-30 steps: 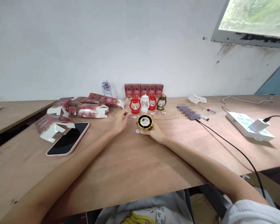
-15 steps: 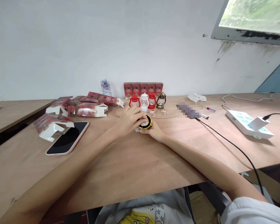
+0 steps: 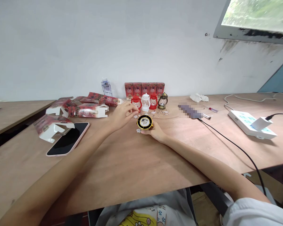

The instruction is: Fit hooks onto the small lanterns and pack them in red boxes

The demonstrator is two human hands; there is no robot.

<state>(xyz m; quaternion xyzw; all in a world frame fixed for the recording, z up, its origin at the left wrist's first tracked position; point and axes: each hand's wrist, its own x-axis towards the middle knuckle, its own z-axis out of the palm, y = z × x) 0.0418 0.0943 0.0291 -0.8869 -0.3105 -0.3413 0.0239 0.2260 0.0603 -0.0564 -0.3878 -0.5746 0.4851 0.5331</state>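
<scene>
My right hand (image 3: 157,133) is wrapped round a small gold-and-black lantern (image 3: 145,122) low over the table. Its round black base with a gold rim and a pale middle faces up toward me; the rest of it is hidden. To the left of it, my left hand (image 3: 122,115) hovers with fingers stretched out, apart from the lantern. A small whitish cut-out piece (image 3: 138,130) lies by the lantern's near edge. More small pieces (image 3: 165,112) are scattered behind it. Beyond stand red lanterns (image 3: 153,102), a white lantern (image 3: 145,103) and a bronze lantern (image 3: 163,101).
Several red boxes (image 3: 141,90) stand along the wall beside a water bottle (image 3: 106,87). Opened red boxes (image 3: 85,110) and a phone (image 3: 68,139) lie left. To the right are a screwdriver (image 3: 213,110), crumpled tissue (image 3: 199,98), a power strip (image 3: 250,124) and a black cable (image 3: 233,145).
My left hand has come off the lantern's base and moved left, its fingers now stretched out. My right hand still holds the lantern in about the same place.
</scene>
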